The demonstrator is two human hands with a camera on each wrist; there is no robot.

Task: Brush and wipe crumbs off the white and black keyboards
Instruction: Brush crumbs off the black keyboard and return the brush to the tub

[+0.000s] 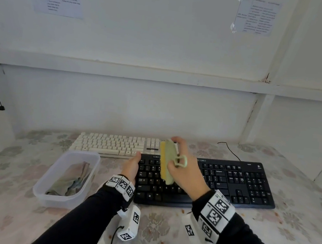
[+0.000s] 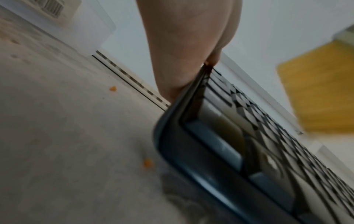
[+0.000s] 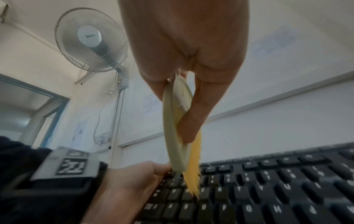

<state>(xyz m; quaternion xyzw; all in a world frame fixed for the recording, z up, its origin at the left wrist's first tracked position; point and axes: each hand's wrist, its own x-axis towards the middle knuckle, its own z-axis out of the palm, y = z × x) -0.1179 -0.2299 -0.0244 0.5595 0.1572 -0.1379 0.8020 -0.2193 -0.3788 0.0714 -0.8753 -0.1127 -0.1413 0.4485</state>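
The black keyboard (image 1: 229,181) lies on the flowered tablecloth, with the white keyboard (image 1: 113,144) just behind it to the left. My right hand (image 1: 174,155) grips a pale green brush (image 1: 169,159) by its back, yellow bristles turned left and down. In the right wrist view the bristles (image 3: 193,178) reach the black keyboard's (image 3: 268,189) upper left keys. My left hand (image 1: 134,159) holds that keyboard's left edge, thumb on its top corner. The left wrist view shows the left hand (image 2: 182,53) against the black keyboard's frame (image 2: 172,136).
A clear plastic tub (image 1: 48,189) holding a crumpled cloth (image 1: 73,180) stands left of the black keyboard. Orange crumbs (image 2: 113,88) dot the tablecloth, some near the keyboard's front edge (image 1: 182,211). The keyboard's cable (image 1: 231,150) runs back right. White walls close in behind and at the right.
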